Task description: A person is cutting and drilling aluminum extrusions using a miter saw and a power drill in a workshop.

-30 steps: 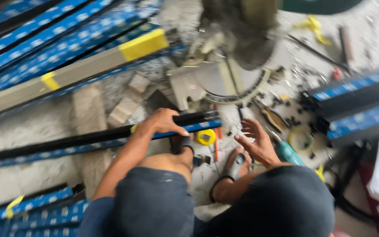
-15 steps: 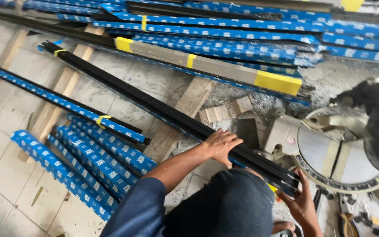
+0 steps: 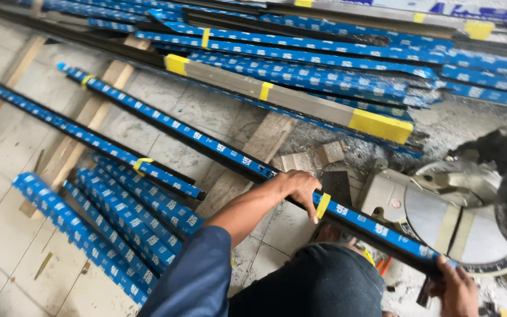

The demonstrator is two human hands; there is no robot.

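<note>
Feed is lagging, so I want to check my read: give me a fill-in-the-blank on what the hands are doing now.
1. Both hands grip one long ____-wrapped profile.
2. The left hand rests beside a ____ tape band.
3. The right hand holds the end nearest the ____ saw.

Missing: blue; yellow; miter

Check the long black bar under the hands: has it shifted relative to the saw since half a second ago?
Cannot tell: the camera swung. Left hand and right hand grip the black bar, its end at the saw base.
</note>
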